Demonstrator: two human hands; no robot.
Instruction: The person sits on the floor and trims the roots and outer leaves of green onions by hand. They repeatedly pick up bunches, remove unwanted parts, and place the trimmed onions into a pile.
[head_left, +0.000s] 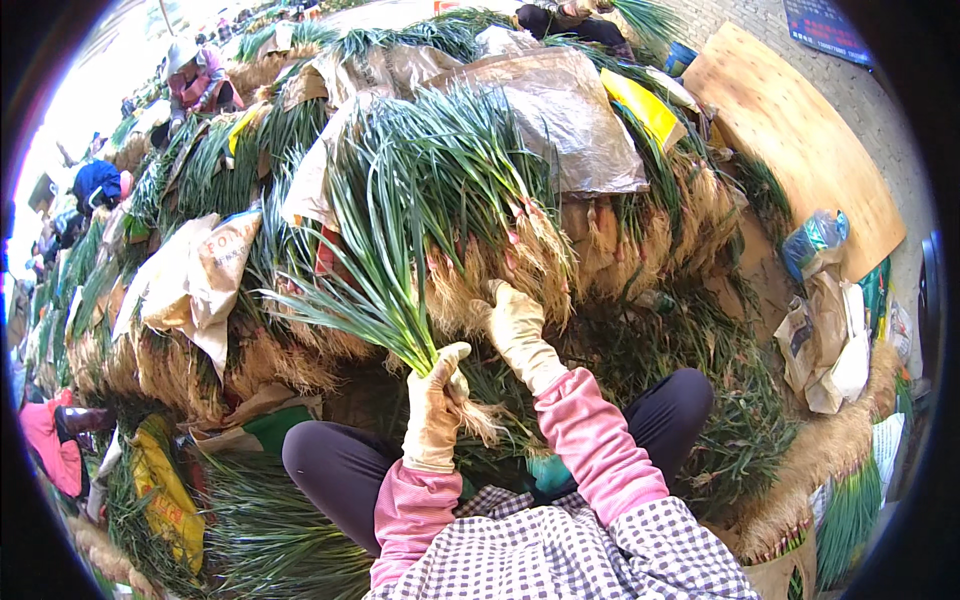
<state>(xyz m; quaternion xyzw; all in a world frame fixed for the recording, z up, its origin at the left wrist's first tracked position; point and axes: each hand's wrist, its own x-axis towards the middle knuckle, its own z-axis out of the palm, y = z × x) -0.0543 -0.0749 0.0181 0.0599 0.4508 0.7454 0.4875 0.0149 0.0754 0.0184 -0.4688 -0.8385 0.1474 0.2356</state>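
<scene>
My left hand (439, 390), in a pale work glove, is closed around a bunch of spring onions (401, 311). The green leaves fan up and to the left, and pale roots (480, 421) stick out below the fist. At the front edge of a large heap of spring onions (450, 172), my right hand (516, 322), gloved alike, is at the hanging roots (457, 281). Its fingertips are bent against these roots; whether they grip any stalk cannot be made out. Beside it lie stalks with reddish bulbs and long straw-coloured roots (544, 255).
Sacking and a plastic sheet (570, 120) cover part of the heap. Loose leaves (675, 367) lie below it on the right. A wooden board (795, 142) and crumpled bags (825, 337) lie further right. On the left are a printed sack (202, 270) and another person (196, 79) among more heaps.
</scene>
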